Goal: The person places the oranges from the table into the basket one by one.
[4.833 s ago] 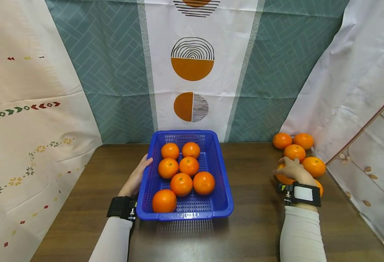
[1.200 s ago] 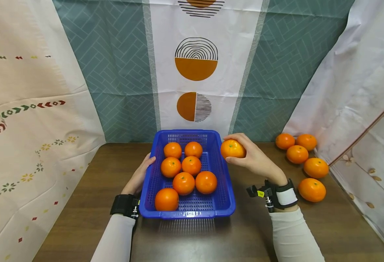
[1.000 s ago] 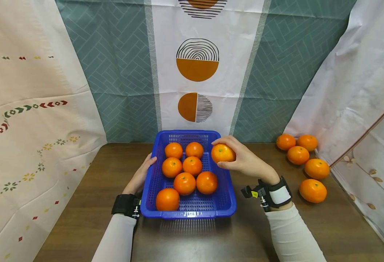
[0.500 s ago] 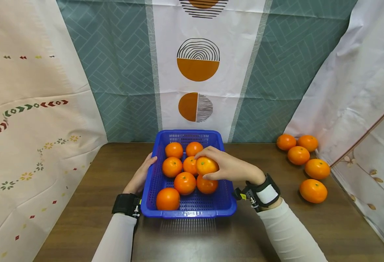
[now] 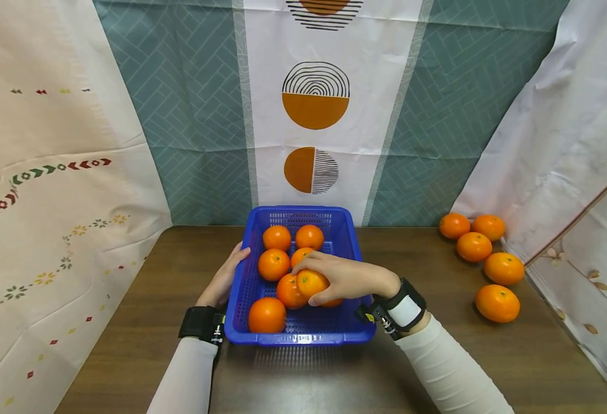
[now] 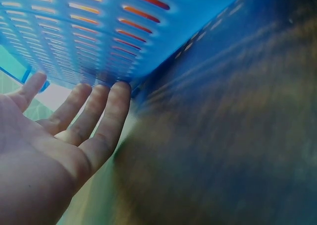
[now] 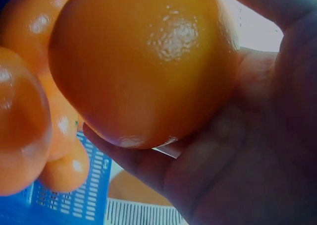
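Has brought the right hand [image 5: 352, 276], with a held orange [image 5: 312, 283], leftward and closer to the near edge of the blue basket [image 5: 345, 336] since half a second ago. Pinches that orange between thumb and curled fingers, over the near half of the basket, overlapping two others; cannot tell contact with either. Steadies the basket with the left hand [image 5: 225, 277]: thumb hooked over the left rim, fingers laid fairly straight against the outside wall.

Looks to be midway through setting an orange in the basket. Seems to call next for lowering toward bare floor by the near edge, without nudging the neighbours, then loosening the fingers.

Counting oranges: one in the right hand. Seven oranges inside [image 5: 267, 314]: two by the far edge, two in the middle, two in the near half, partly hidden, and one at the near left corner. Five loose oranges [image 5: 474, 246] on the wooden surface [image 5: 143, 322], strung from the far right corner along the right edge. Thirteen altogether, with one basket, set against the surface's far edge.
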`<state>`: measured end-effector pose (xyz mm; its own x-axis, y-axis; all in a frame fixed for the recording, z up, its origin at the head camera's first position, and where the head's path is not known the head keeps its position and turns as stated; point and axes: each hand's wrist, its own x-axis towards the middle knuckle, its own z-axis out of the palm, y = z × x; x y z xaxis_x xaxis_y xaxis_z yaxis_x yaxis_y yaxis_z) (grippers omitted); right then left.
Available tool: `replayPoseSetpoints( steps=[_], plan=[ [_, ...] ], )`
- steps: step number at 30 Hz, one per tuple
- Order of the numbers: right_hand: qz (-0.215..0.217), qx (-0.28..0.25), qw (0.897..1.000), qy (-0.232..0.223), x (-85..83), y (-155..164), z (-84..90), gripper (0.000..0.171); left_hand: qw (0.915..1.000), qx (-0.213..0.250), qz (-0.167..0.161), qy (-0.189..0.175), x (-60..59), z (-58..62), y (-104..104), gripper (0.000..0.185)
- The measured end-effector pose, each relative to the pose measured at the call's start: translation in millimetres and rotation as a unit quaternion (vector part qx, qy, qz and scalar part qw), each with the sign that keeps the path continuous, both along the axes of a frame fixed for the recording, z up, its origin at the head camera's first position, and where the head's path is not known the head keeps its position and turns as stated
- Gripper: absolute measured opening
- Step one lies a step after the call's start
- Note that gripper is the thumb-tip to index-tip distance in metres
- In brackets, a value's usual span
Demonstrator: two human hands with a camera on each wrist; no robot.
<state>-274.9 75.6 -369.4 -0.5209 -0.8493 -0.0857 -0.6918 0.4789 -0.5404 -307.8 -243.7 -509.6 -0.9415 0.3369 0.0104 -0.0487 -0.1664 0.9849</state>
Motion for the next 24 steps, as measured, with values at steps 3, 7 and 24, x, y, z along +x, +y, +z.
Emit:
replayPoseSetpoints(
  steps=[3, 7, 24],
  plan=[
    [0.005, 0.016, 1.0, 0.004, 2.2, -3, -2.3, 0.058, 1.0, -0.001, -0.001, 0.001, -0.1, 0.2, 1, 0.06],
    [0.008, 0.026, 1.0, -0.005, 4.1, -6, -5.7, 0.061, 0.9999, -0.009, -0.003, 0.007, 0.4, 0.2, 2, 0.061],
    [0.022, 0.066, 0.997, -0.023, 11.4, -14, -12.8, 0.049, 0.9997, -0.016, -0.007, 0.017, -0.2, 0.4, -1, 0.06]
  ],
)
